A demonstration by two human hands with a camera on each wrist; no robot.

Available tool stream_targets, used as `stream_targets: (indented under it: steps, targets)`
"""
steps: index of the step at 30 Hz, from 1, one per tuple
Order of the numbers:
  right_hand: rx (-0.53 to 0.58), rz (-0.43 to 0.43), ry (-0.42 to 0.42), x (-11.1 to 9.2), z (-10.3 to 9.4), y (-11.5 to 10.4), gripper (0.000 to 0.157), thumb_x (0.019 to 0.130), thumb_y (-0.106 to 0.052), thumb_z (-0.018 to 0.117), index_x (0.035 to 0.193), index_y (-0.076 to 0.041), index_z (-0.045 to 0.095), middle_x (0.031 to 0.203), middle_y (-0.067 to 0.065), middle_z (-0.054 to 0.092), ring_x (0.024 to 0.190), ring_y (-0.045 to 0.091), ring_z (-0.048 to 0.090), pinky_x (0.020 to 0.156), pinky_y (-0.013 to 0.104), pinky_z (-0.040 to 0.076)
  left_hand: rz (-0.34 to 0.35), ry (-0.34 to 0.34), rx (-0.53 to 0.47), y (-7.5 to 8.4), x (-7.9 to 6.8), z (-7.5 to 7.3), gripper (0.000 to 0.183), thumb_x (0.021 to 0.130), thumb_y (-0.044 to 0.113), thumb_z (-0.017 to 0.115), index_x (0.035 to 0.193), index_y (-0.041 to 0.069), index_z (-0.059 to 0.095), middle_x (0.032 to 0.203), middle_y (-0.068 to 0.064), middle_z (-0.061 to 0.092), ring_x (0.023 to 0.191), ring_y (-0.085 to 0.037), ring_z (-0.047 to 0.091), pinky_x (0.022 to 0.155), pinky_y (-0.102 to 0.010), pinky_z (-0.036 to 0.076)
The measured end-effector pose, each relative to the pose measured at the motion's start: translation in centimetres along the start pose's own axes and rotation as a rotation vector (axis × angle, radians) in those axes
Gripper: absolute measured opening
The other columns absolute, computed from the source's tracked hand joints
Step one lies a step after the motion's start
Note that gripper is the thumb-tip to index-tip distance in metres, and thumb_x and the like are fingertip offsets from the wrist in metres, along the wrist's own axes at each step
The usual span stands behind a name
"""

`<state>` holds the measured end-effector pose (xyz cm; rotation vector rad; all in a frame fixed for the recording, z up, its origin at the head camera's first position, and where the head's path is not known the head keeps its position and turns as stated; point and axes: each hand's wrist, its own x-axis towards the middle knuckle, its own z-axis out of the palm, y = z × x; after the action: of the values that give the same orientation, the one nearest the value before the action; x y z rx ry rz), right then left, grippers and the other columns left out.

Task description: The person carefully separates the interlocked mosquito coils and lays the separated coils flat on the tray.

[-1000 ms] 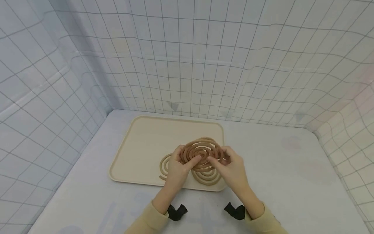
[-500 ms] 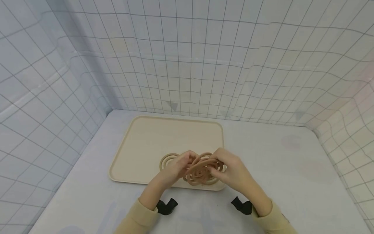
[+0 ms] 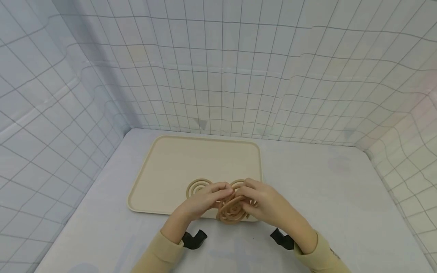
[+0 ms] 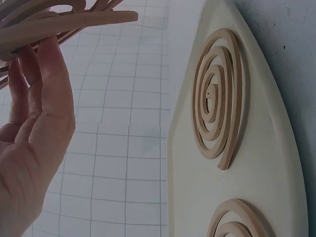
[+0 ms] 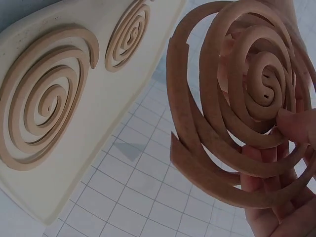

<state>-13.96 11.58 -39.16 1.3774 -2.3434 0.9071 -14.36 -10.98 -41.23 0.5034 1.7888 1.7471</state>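
Observation:
Brown mosquito coils [image 3: 233, 214], apparently two nested spirals, are held tilted between both hands above the tray's front right part. My right hand [image 3: 269, 203] grips them, its thumb near the spiral's centre and its fingers behind in the right wrist view. On the other side, my left hand [image 3: 203, 200] pinches the coils' edge; the left wrist view has its fingers beneath them, thumb hidden. Two lighter coils lie flat on the cream tray [image 3: 164, 167]: one coil [image 5: 49, 101] under the held ones, another coil [image 4: 217, 98] to its left, partly covered by my left hand in the head view.
A white table [image 3: 317, 182] surrounds the tray. Gridded white sheets [image 3: 211, 76] rise at the back and both sides. Black curved pieces [image 3: 194, 239] sit at each wrist beside the sleeves [image 3: 160, 252].
The held coils have tipped from facing up to a steep tilt and come lower and nearer to me. My hands have turned with them, the left now gripping by the edge.

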Motion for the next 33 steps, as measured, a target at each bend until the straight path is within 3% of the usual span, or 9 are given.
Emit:
stream_targets:
  steps: [4,8,14,20,23,28,33]
  targets:
    - [-0.017,0.020,-0.005,0.0,0.1,-0.1,0.031,0.077,0.005,0.076,0.101,-0.012,0.066,0.093,-0.003,0.063,0.076,0.005,0.056,0.065,0.013,0.049,-0.024,0.022,0.050,0.0,-0.1,-0.1,0.026,0.104,0.030,0.048,0.103,0.005,0.056,0.098,0.000,0.058,0.089,-0.015,0.055,0.082,-0.033,0.049]
    - [-0.005,0.112,0.013,0.0,0.0,-0.3,0.033,0.079,-0.002,0.080,0.107,-0.009,0.064,0.096,-0.001,0.067,0.082,0.007,0.063,0.071,0.016,0.053,-0.025,0.053,0.109,0.1,-0.4,-0.3,0.023,0.103,0.025,0.051,0.109,0.003,0.057,0.102,-0.004,0.061,0.091,-0.015,0.056,0.079,-0.031,0.050]
    - [0.092,0.282,0.107,0.0,-0.1,-0.2,0.032,0.077,-0.013,0.084,0.104,-0.010,0.066,0.094,-0.002,0.072,0.079,0.004,0.064,0.069,0.018,0.054,0.050,0.057,0.146,0.3,-0.9,-0.6,0.018,0.104,0.012,0.049,0.113,-0.002,0.054,0.110,-0.016,0.064,0.093,-0.015,0.061,0.076,-0.029,0.055]
    - [0.102,0.262,0.174,-0.1,0.3,0.3,0.021,0.075,-0.009,0.083,0.091,-0.010,0.069,0.077,-0.006,0.066,0.069,0.000,0.052,0.060,0.017,0.048,0.091,0.044,0.113,0.2,-1.0,-0.7,0.017,0.103,0.012,0.050,0.110,-0.003,0.053,0.103,-0.017,0.068,0.088,-0.013,0.064,0.074,-0.026,0.056]
    - [0.106,0.223,0.150,0.0,0.3,0.3,0.020,0.074,-0.009,0.084,0.090,-0.011,0.071,0.076,-0.006,0.066,0.067,-0.001,0.052,0.059,0.014,0.046,0.066,0.007,0.084,0.1,-1.0,-0.9,0.020,0.103,0.015,0.051,0.112,-0.002,0.053,0.101,-0.018,0.071,0.084,-0.011,0.065,0.074,-0.026,0.056]
    - [0.120,0.161,0.066,0.1,0.4,0.1,0.020,0.076,-0.012,0.083,0.093,-0.013,0.073,0.084,-0.005,0.072,0.072,0.000,0.060,0.065,0.011,0.049,0.029,-0.068,0.031,-0.3,-0.8,-1.0,0.028,0.103,0.014,0.051,0.123,-0.006,0.050,0.114,-0.029,0.067,0.086,-0.008,0.068,0.074,-0.025,0.057]
    - [0.125,0.253,0.047,0.1,0.4,-0.2,0.023,0.078,-0.014,0.082,0.099,-0.013,0.074,0.089,-0.004,0.074,0.076,0.001,0.063,0.066,0.016,0.053,0.028,-0.034,0.044,-0.5,-0.8,-1.0,0.030,0.103,0.014,0.052,0.126,-0.004,0.049,0.111,-0.026,0.069,0.082,-0.009,0.068,0.072,-0.025,0.057]
